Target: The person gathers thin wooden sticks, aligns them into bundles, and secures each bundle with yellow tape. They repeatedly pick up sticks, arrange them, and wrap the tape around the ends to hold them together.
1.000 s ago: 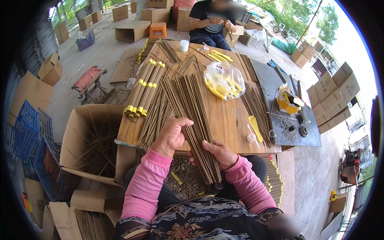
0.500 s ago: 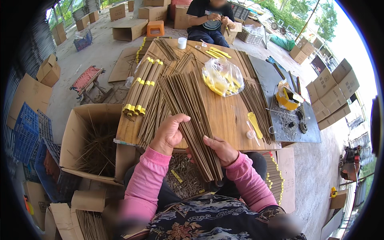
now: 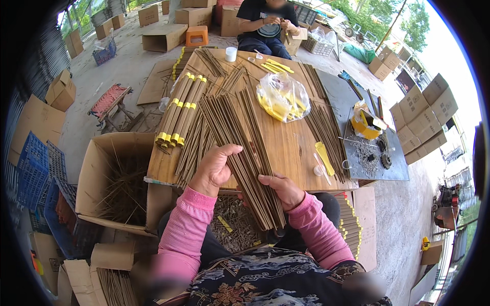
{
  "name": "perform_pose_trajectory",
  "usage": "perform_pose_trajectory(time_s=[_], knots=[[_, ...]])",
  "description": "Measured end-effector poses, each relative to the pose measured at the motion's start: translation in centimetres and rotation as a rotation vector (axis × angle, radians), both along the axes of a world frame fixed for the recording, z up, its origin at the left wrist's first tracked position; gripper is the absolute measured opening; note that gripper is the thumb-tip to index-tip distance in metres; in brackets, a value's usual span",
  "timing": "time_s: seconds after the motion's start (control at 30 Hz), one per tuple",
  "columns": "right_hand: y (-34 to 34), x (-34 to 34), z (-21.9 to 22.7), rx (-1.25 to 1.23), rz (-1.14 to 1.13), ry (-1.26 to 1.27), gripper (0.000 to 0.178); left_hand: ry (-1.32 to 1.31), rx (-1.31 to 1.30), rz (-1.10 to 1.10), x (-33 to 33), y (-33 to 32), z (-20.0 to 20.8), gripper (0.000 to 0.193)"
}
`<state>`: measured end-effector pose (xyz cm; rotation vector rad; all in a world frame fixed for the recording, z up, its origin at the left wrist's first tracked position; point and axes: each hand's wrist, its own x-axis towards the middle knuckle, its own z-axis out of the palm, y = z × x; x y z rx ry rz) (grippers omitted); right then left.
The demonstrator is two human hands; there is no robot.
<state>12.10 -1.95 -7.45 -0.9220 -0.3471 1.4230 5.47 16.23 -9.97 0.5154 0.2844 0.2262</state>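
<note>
My left hand (image 3: 213,168) is closed around the left side of a fanned bundle of thin brown sticks (image 3: 247,176), with its thumb lying across them. At the bundle's right side, my right hand (image 3: 285,190) grips it, thumb on top and fingers mostly hidden behind. The sticks slant over the table's near edge, their lower ends above my lap. A narrow gap parts them into two groups towards the far end. Loose sticks (image 3: 195,148) lie on the table just left of the bundle. Beyond those are several finished rolls (image 3: 178,115) banded in yellow.
On the wooden table (image 3: 286,148) sits a clear bag of yellow strips (image 3: 284,99). More sticks (image 3: 326,135) lie to the right, beside a dark board (image 3: 385,171) bearing a yellow container (image 3: 366,125). A carton of sticks (image 3: 115,148) stands at left. A person (image 3: 268,25) sits opposite.
The held sticks have parted at their far end, opening a gap between a left and a right group. Both hands keep nearly the same place and grip.
</note>
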Motion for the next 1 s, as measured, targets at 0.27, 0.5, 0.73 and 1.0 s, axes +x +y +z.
perform_pose_trajectory(time_s=[0.27, 0.5, 0.73, 1.0], knots=[[0.0, 0.2, -0.2, -0.009, -0.009, 0.01, 0.032, 0.024, -0.037, -0.004, 0.1, 0.0, 0.2, 0.019], [0.1, 0.4, -0.1, -0.024, 0.019, -0.08, 0.032, 0.033, 0.061, -0.007, -0.1, -0.1, 0.4, 0.022], [0.1, 0.5, 0.0, -0.011, 0.013, 0.04, 0.034, -0.051, -0.068, -0.05, -0.1, -0.3, 1.2, 0.027], [-0.1, 1.0, -0.2, -0.106, 0.042, -0.022, 0.037, -0.095, -0.09, -0.087, 0.4, 0.6, -0.7, 0.042]])
